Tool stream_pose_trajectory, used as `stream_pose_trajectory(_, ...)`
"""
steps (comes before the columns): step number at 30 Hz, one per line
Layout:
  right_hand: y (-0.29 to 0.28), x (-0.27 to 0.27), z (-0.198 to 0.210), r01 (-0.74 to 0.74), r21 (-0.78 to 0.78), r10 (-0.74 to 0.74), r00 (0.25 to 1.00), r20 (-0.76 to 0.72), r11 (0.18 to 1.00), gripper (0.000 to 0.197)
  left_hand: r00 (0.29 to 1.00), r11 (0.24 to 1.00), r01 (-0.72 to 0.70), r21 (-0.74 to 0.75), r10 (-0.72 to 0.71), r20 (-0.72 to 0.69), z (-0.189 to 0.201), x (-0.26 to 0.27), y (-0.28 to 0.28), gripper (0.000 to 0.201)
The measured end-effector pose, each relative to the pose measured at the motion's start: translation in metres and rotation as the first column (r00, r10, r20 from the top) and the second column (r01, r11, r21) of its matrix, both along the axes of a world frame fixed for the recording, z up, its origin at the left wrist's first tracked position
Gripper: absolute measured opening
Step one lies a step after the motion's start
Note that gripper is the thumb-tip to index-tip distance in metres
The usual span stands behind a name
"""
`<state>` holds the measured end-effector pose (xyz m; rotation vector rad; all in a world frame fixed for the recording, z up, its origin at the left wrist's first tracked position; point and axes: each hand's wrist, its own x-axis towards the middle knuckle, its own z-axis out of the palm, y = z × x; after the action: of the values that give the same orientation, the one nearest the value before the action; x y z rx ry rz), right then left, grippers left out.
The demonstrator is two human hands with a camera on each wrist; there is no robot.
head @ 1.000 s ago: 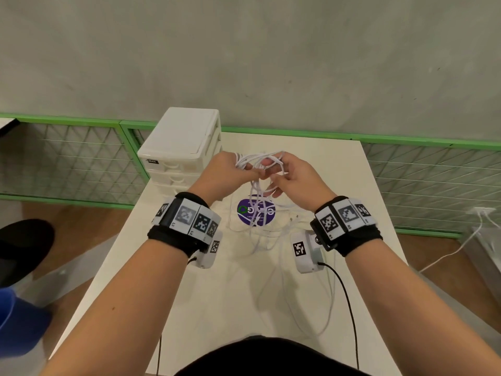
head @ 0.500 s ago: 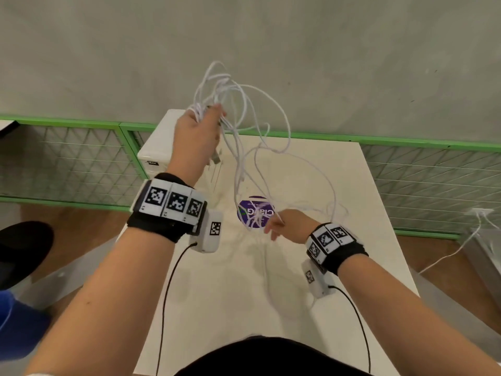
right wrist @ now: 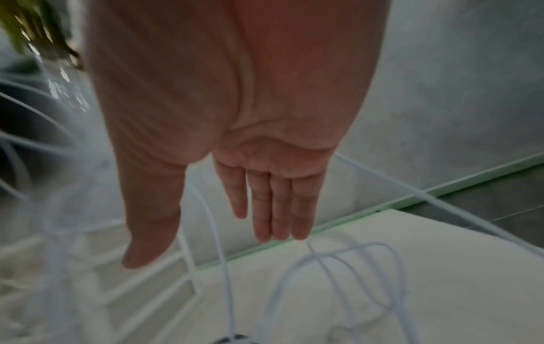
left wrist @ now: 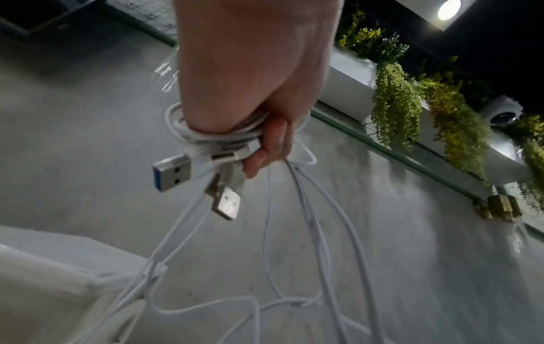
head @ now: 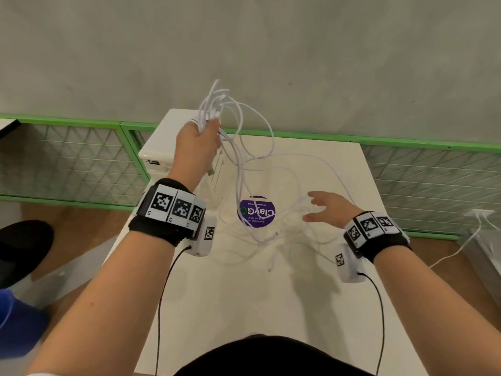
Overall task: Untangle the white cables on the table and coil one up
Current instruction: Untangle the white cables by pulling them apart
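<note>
Now your right hand (head: 329, 210) has let go, open (maybe touching strands); your left hand (head: 199, 139) grips the cables (head: 238, 158) high. Still untangling: pull one free.

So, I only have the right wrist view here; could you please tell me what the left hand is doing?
Observer: The left hand is raised above the table, gripping a bunch of white cables.
Operator: Thank you. Can you see any plugs?
Observer: Yes, two USB plugs stick out of its fist in the left wrist view.
Operator: And does my right hand hold any strand?
Observer: No, the right hand hovers open over the loose strands by the purple sticker.
</note>
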<state>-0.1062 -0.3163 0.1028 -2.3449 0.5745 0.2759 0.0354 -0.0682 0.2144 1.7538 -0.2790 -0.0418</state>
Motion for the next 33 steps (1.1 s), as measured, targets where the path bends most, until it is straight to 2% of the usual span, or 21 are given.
stream_pose_trajectory(1,0.013,0.004,0.005,-0.01,0.015,0.008,0.995,0.098,1.0,0.065,1.0,0.999,0.028,0.025,-0.028,-0.002,0.0,-0.005,-0.005,0.023)
stream_pose_trajectory(3,0.041,0.011,0.018,-0.011,0.049,-0.008,0.93,0.368,0.999,0.039,0.998,0.995,0.058,0.08,-0.059,0.007,0.0,-0.012,-0.012,0.027)
stream_pose_trajectory(5,0.068,0.015,0.033,-0.056,0.221,-0.068,0.854,0.515,0.974,0.023,0.996,0.994,0.086,0.062,-0.085,-0.015,0.0,-0.017,-0.017,0.028)
stream_pose_trajectory(7,0.086,0.021,0.038,-0.144,0.341,-0.043,0.873,0.485,0.929,0.02,0.993,0.995,0.097,0.004,-0.097,-0.061,0.001,-0.019,-0.019,0.025)
stream_pose_trajectory(10,0.092,0.028,0.034,-0.232,0.238,0.103,0.884,0.456,0.943,0.01,0.991,0.995,0.099,-0.023,-0.101,-0.087,0.002,-0.02,-0.017,0.026)
stream_pose_trajectory(11,0.089,0.029,0.034,-0.232,0.263,0.087,0.88,0.466,0.937,0.006,0.991,0.995,0.098,-0.019,-0.099,-0.088,0.002,-0.019,-0.015,0.027)
stream_pose_trajectory(13,0.08,0.03,0.036,-0.194,0.352,-0.005,0.871,0.492,0.916,0.012,0.992,0.997,0.082,-0.003,-0.082,-0.094,0.002,-0.018,-0.009,0.028)
stream_pose_trajectory(16,0.064,0.028,0.044,-0.111,0.409,-0.152,0.815,0.559,0.906,0.016,0.992,0.997,0.079,0.017,-0.076,-0.104,-0.001,-0.018,-0.002,0.031)
stream_pose_trajectory(19,0.058,0.028,0.051,-0.108,0.371,-0.156,0.774,0.614,0.923,0.021,0.986,0.993,0.117,0.005,-0.115,-0.116,-0.006,-0.019,0.0,0.035)
stream_pose_trajectory(23,0.066,0.028,0.058,-0.133,0.46,-0.212,0.753,0.623,0.878,0.021,0.973,0.983,0.184,0.006,-0.181,-0.146,-0.009,-0.024,-0.005,0.036)
stream_pose_trajectory(25,0.065,0.029,0.06,-0.086,0.441,-0.236,0.745,0.624,0.893,0.02,0.958,0.975,0.218,-0.043,-0.222,-0.183,-0.009,-0.024,-0.005,0.032)
stream_pose_trajectory(28,0.056,0.028,0.061,-0.006,0.442,-0.305,0.716,0.628,0.897,0.019,0.936,0.965,0.263,-0.025,-0.261,-0.238,-0.008,-0.022,-0.001,0.029)
stream_pose_trajectory(33,0.061,0.025,0.062,-0.042,0.388,-0.229,0.746,0.626,0.921,0.019,0.93,0.963,0.27,-0.011,-0.264,-0.255,-0.009,-0.024,0.0,0.028)
